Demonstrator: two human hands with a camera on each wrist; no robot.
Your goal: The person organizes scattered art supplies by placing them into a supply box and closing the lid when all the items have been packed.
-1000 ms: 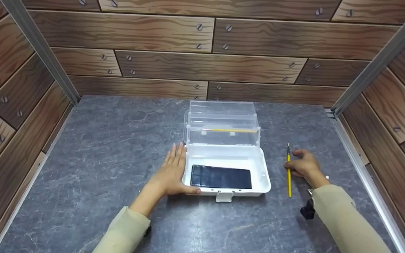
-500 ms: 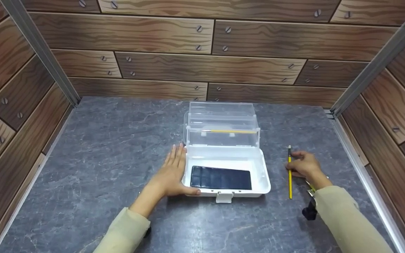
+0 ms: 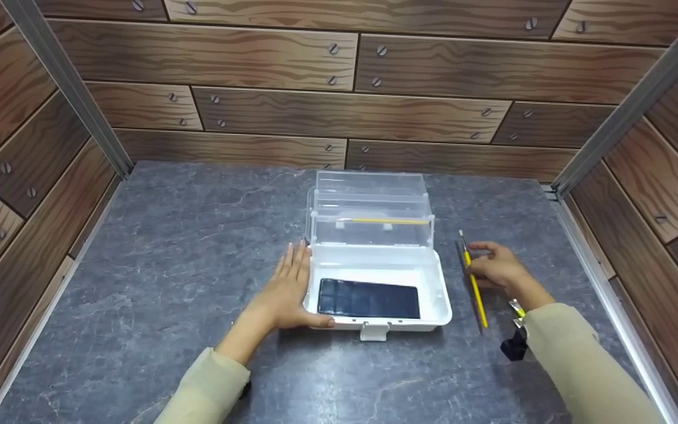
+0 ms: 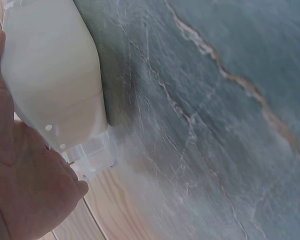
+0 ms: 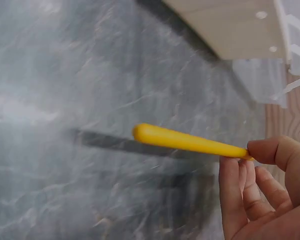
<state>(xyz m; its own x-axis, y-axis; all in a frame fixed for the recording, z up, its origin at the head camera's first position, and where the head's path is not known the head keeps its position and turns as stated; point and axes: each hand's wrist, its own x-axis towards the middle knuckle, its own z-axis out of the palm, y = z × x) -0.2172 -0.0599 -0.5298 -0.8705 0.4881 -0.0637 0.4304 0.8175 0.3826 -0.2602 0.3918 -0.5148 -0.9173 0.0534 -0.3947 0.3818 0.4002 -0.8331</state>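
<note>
A white box [image 3: 442,277] stands open in the head view, with a black phone-like slab [image 3: 368,298] lying inside it. My left hand [image 3: 283,297] rests along the box's left side, fingers straight, thumb on the front rim. To the right of the box, my right hand [image 3: 501,271] pinches a yellow-handled paintbrush [image 3: 477,294] between thumb and fingers. The brush is raised off the table, its tip pointing away from me. In the right wrist view, the yellow handle [image 5: 185,140] sticks out from the fingertips; the bristles are hidden there.
The raised clear lid and trays [image 3: 371,200] stand behind the box, with another yellow-handled brush [image 3: 386,221] in one tray. A small pale and yellow thing [image 3: 517,309] shows beside the right wrist, partly hidden. Wood-patterned walls surround the grey marbled table [image 3: 186,235].
The brush in my right hand has come up off the table, tilted, and moved slightly left toward the box. My left hand, the box and the slab stay where they were.
</note>
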